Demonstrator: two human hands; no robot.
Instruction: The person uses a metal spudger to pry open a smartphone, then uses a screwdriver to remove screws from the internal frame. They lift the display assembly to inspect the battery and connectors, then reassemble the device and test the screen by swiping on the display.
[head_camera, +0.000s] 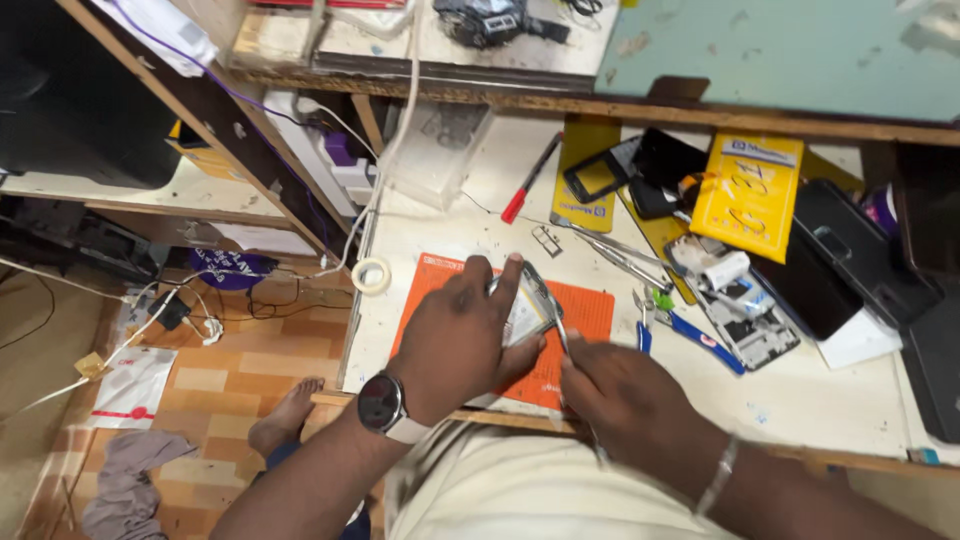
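An opened phone (528, 308), back cover off and inner plate showing, sits at frame centre over the orange work mat (585, 310). The left hand (455, 340) is closed around its left side; the right hand (625, 400) pinches slim metal tweezers (560, 335) against its right edge. Disassembly looks underway, parts still inside. Blue-handled pliers (690, 335) and a heap of phone parts crowd the right; the bench's front edge is close below, with open surface toward the tape roll (371, 275) at left.

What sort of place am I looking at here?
Likely a phone repair bench: the left hand holds an opened phone over an orange work mat, with tweezers and phone parts nearby.
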